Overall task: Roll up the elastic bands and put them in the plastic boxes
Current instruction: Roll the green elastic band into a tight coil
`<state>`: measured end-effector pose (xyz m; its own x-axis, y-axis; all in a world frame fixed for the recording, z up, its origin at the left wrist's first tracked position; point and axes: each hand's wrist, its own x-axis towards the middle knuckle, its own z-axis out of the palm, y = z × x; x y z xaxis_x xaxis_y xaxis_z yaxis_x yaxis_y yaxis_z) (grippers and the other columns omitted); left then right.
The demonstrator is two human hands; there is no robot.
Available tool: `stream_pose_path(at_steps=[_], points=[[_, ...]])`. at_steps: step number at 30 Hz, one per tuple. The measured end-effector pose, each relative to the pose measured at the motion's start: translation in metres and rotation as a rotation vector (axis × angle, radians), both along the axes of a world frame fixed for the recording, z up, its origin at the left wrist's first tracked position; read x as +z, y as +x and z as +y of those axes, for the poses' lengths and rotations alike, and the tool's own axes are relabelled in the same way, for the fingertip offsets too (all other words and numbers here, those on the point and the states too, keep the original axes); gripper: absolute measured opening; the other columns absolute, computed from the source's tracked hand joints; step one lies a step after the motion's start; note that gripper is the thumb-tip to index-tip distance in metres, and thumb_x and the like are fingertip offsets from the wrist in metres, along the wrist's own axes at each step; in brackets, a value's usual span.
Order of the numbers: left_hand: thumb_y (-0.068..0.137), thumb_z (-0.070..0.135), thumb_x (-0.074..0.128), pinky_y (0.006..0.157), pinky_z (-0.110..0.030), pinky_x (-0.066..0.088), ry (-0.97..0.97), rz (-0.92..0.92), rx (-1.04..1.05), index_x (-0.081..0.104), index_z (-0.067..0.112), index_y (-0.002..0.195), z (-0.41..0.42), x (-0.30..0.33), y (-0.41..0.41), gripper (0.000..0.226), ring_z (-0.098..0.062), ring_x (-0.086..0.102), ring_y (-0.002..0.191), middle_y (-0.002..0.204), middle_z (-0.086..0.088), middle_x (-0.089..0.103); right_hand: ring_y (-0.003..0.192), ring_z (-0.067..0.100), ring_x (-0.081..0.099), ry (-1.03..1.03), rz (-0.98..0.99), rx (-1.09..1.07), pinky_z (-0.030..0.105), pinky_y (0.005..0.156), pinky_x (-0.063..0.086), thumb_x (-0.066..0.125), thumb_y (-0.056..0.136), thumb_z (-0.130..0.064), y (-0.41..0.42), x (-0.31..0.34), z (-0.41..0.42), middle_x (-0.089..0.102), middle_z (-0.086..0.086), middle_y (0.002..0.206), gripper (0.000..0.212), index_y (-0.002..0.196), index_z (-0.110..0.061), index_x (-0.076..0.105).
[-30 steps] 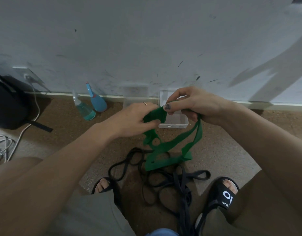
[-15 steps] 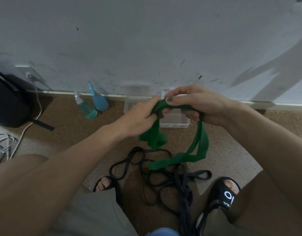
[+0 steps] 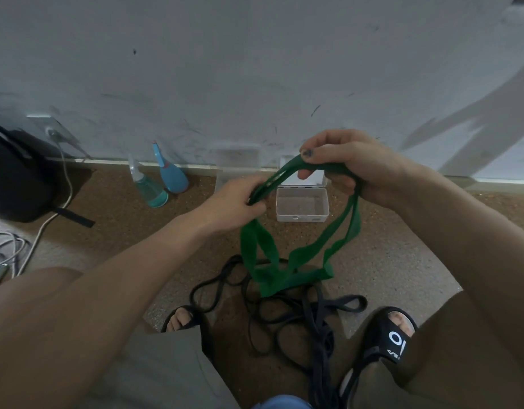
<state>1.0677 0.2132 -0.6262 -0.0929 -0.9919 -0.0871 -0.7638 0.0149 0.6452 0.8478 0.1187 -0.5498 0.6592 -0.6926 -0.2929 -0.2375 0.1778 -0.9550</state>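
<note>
Spread wider now — green band (image 3: pixel 296 261) (doubled, twisted) between both hands.

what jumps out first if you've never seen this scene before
The green elastic band draws the eye first, held up mid-frame between the left hand and right hand, its loops hanging down. Below it, black bands lie tangled on the floor between the feet, and an open clear plastic box sits by the wall behind the hands.
</note>
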Motion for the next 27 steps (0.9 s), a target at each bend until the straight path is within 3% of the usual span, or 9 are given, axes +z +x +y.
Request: stream_pose_path(at_steps=[5,8,10,12,14,16,19,22,27], points=[[0.094,0.017,0.062,0.071,-0.034,0.05,0.088,-0.125,0.026,0.055,0.024,0.094,0.002,-0.017,0.015,0.01,-0.013,0.059,0.077,0.085,0.004,0.059,0.038,0.01,0.036,-0.062,0.099,0.001,0.018,0.033,0.032,0.063,0.098,-0.008,-0.012,0.0,-0.012,0.075,0.014,0.084,0.007,0.103,-0.004,0.066],[0.099,0.023,0.059,0.069,-0.034,0.048,0.02,-0.164,0.009,0.054,0.023,0.093,-0.002,-0.003,0.018,0.007,-0.013,0.058,0.075,0.081,0.007,0.057,0.046,0.01,0.046,-0.221,0.456,0.128,0.018,0.041,0.04,0.065,0.098,-0.016,-0.025,-0.002,-0.024,0.072,0.008,0.082,0.012,0.108,-0.009,0.067],[0.1,0.022,0.054,0.068,-0.038,0.047,-0.035,-0.227,0.002,0.052,0.023,0.094,-0.004,0.009,0.018,0.007,-0.017,0.058,0.076,0.081,0.007,0.055,0.064,0.01,0.061,-0.303,0.738,0.314,0.026,0.067,0.055,0.064,0.099,-0.025,-0.026,-0.007,-0.024,0.071,0.004,0.089,0.016,0.111,-0.015,0.067],[0.1,0.023,0.052,0.067,-0.037,0.047,-0.061,-0.292,-0.026,0.049,0.024,0.093,-0.003,0.018,0.015,0.008,-0.016,0.056,0.076,0.082,0.006,0.054,0.098,0.015,0.065,-0.303,0.887,0.503,0.037,0.101,0.048,0.061,0.1,-0.029,-0.023,-0.015,-0.02,0.069,0.0,0.113,0.022,0.119,-0.019,0.065],[0.1,0.022,0.052,0.065,-0.035,0.044,-0.067,-0.297,-0.072,0.047,0.026,0.092,0.0,0.024,0.007,0.011,-0.016,0.056,0.077,0.083,0.007,0.054,0.124,0.018,0.055,-0.221,0.804,0.561,0.038,0.111,0.036,0.066,0.097,-0.028,-0.014,-0.019,-0.01,0.059,-0.004,0.135,0.044,0.139,-0.028,0.053],[0.098,0.021,0.052,0.068,-0.033,0.045,-0.062,-0.288,-0.117,0.049,0.026,0.097,0.003,0.026,-0.004,0.006,-0.016,0.058,0.082,0.088,0.007,0.057,0.134,0.016,0.05,-0.175,0.504,0.47,0.038,0.115,0.033,0.069,0.093,-0.027,-0.001,-0.023,0.003,0.056,-0.005,0.144,0.06,0.147,-0.035,0.044],[0.095,0.017,0.055,0.076,-0.032,0.052,-0.004,-0.243,-0.128,0.053,0.022,0.112,0.005,0.029,-0.019,0.018,-0.012,0.059,0.089,0.102,0.006,0.06,0.124,0.013,0.059,-0.202,0.234,0.309,0.031,0.107,0.044,0.058,0.101,-0.042,0.021,-0.035,0.027,0.062,-0.004,0.138,0.047,0.146,-0.031,0.048],[0.093,0.018,0.059,0.072,-0.031,0.05,0.003,-0.135,-0.098,0.052,0.023,0.101,0.005,0.027,-0.019,0.011,-0.012,0.059,0.088,0.097,0.007,0.061,0.079,0.013,0.071,-0.328,0.289,0.301,0.035,0.076,0.059,0.053,0.098,-0.062,0.034,-0.047,0.042,0.074,0.002,0.097,0.043,0.124,-0.027,0.057],[0.088,0.02,0.065,0.065,-0.03,0.041,-0.021,-0.114,-0.079,0.047,0.026,0.102,0.005,0.019,-0.006,0.024,-0.01,0.059,0.083,0.09,0.01,0.058,0.05,0.011,0.046,-0.307,0.229,0.179,0.023,0.049,0.037,0.067,0.098,-0.04,0.03,-0.042,0.023,0.053,-0.007,0.056,0.025,0.115,-0.023,0.07]])
